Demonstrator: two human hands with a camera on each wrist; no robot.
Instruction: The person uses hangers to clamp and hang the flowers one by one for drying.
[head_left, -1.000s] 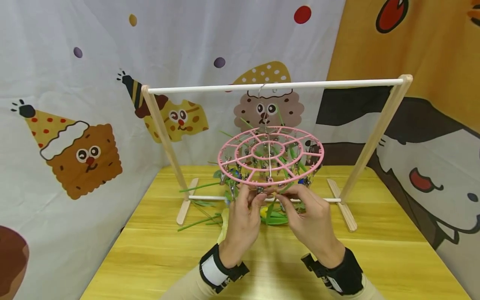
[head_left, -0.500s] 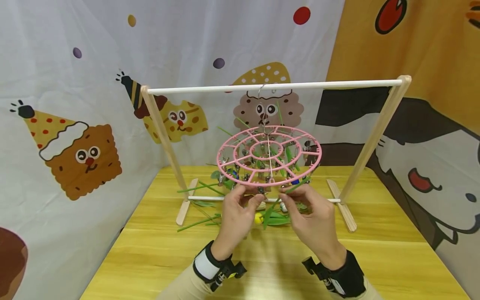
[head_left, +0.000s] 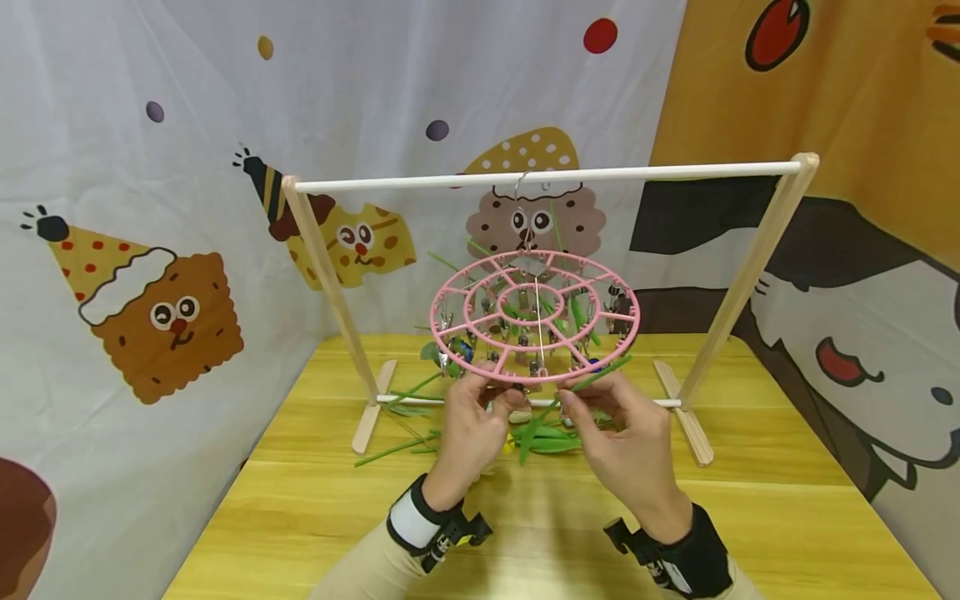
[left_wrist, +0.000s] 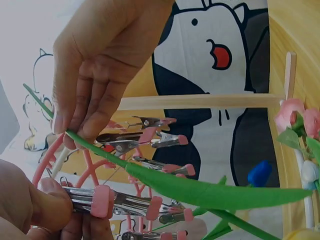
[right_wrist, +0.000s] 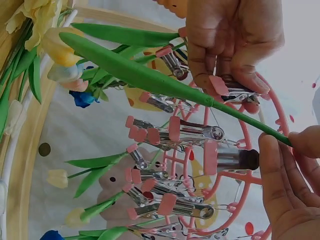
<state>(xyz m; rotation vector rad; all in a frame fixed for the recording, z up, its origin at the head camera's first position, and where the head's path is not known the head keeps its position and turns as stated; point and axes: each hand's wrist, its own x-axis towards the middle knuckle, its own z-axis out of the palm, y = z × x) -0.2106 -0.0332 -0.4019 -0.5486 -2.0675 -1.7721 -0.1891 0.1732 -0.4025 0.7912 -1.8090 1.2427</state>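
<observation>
Over the table, my left hand [head_left: 474, 421] pinches a metal clip [left_wrist: 92, 200] with pink tips at the near rim of a round pink hanger [head_left: 491, 364]. To its right, my right hand [head_left: 628, 442] pinches the green stem [right_wrist: 240, 116] of a yellow tulip [right_wrist: 60, 47] between thumb and fingers. The tulip points downward, its long leaf [left_wrist: 200, 190] slanting away from the fingers and its stem end sticking out above them. In the right wrist view the stem passes close by the left hand's clip. Several other clips hang around the hanger's rings.
The hanger hooks onto a white rod [head_left: 420, 180] between two wooden posts [head_left: 757, 258]. Pale tulips [right_wrist: 57, 178] hang from clips on the far side. More flowers and green stems [head_left: 397, 447] lie on the wooden table [head_left: 300, 517] beneath. A cartoon-print cloth [head_left: 360, 92] stands behind.
My hands have drawn apart, the left moving slightly left. The tulip's stem has tilted, its end now rising past the right hand and its bloom lower. The hanger has shifted slightly left.
</observation>
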